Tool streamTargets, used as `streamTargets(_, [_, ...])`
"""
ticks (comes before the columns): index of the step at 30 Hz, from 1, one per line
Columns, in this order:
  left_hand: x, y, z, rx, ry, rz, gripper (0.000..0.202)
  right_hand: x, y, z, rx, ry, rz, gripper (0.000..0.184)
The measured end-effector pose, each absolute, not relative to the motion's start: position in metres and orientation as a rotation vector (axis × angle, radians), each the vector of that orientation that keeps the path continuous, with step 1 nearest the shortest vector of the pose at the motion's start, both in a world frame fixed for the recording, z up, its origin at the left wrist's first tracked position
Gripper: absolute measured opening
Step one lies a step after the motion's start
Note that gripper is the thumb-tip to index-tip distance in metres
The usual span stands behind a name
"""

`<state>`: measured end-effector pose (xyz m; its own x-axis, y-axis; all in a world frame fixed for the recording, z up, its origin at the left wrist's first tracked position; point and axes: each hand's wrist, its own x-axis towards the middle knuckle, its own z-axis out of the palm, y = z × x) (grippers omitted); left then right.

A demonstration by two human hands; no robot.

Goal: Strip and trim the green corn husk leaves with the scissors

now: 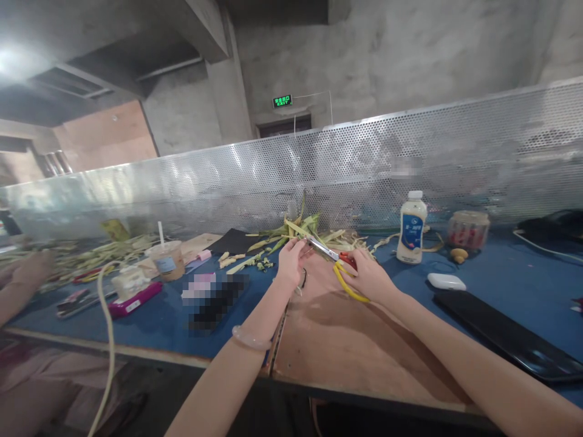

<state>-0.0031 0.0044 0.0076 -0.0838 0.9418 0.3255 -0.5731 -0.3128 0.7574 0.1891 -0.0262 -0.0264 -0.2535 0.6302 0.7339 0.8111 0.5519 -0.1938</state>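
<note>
My right hand (pixel 370 276) grips a pair of scissors (pixel 339 267) with yellow and red handles, the blades pointing left toward my left hand. My left hand (pixel 291 261) pinches a thin green leaf strip (pixel 298 232) at the blade tips. Both hands hover above a brown board (pixel 346 346) on the blue table (pixel 501 273). A heap of green and yellow leaf strips (pixel 300 233) lies just behind the hands. A pale bangle sits on my left wrist.
A white bottle (pixel 412 227), a clear jar (pixel 468 229), a white case (pixel 446 281) and a black tablet (pixel 510 334) lie to the right. A lidded drink cup (pixel 167 258) and a pink-edged box (pixel 134 297) stand left. Another person's hand (pixel 27 270) works at far left. A perforated metal screen (pixel 364 164) backs the table.
</note>
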Motion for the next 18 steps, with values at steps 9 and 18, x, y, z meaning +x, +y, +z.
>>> streamTargets(9, [-0.0029,0.0032,0.0084,0.984,0.534,1.65,0.014,0.1884,-0.0281,-0.0246,-1.184,-1.981,-0.274,0.032])
streamTargets(18, [-0.0006,0.0005,0.009,1.024,0.531,1.617,0.013,0.1883,-0.0246,-0.0271,-1.144,-1.983,-0.31,0.031])
